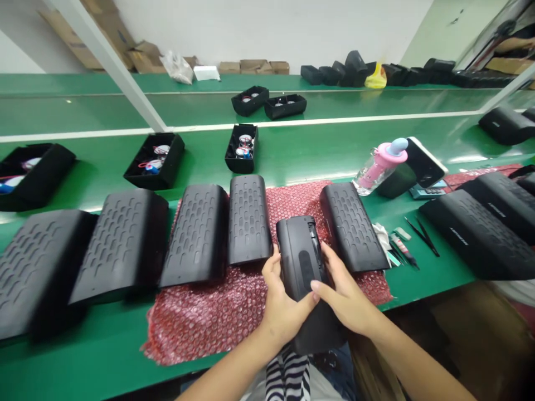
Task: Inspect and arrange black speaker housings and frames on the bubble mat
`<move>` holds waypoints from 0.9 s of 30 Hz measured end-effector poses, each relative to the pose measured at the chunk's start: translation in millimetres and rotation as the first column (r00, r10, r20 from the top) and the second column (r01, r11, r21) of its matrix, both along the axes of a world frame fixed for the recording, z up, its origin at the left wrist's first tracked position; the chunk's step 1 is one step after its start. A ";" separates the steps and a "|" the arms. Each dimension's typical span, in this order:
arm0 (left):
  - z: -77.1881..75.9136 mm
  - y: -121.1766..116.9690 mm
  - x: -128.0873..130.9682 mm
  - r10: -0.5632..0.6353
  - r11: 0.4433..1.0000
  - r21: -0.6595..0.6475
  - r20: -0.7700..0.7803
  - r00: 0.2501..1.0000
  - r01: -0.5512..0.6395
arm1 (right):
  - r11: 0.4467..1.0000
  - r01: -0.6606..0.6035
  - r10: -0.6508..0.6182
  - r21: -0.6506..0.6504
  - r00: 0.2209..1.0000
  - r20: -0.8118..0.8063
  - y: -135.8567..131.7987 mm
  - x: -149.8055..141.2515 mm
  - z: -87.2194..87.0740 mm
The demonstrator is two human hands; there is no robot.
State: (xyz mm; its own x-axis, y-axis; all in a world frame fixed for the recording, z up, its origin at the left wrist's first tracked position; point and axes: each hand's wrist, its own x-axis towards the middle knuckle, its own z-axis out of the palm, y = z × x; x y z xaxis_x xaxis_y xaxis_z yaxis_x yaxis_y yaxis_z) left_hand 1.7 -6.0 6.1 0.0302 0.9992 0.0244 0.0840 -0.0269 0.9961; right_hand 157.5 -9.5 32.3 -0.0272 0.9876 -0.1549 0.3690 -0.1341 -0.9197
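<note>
Both hands, left hand [281, 303] and right hand [343, 295], clasped the black speaker shell [301, 262] upright at the near edge, steadying it above the bubble wrap [217, 312].

A long green counter [104, 345] is crossed by white lines under even light. A white wall [271, 28] is seen at twelve o'clock, with cardboard boxes [254, 67] stacked against it.
</note>
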 end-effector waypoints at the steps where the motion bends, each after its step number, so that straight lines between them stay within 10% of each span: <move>1: 0.0 -0.5 -0.5 -0.006 1.000 0.004 0.005 1.000 0.006 | 0.996 0.023 -0.027 -0.090 0.999 -0.033 5.4 -7.0 -3.7; 8: 0.8 -1.0 1.0 -0.058 0.998 -0.030 -0.030 0.998 0.057 | 0.931 0.079 -0.243 -0.356 0.863 -0.443 56.9 -17.2 -2.0; 27: 4.9 0.6 2.1 -0.073 0.993 -0.098 -0.063 0.995 0.067 | 0.931 -0.051 -0.137 -0.362 0.868 -0.477 46.8 -6.3 7.7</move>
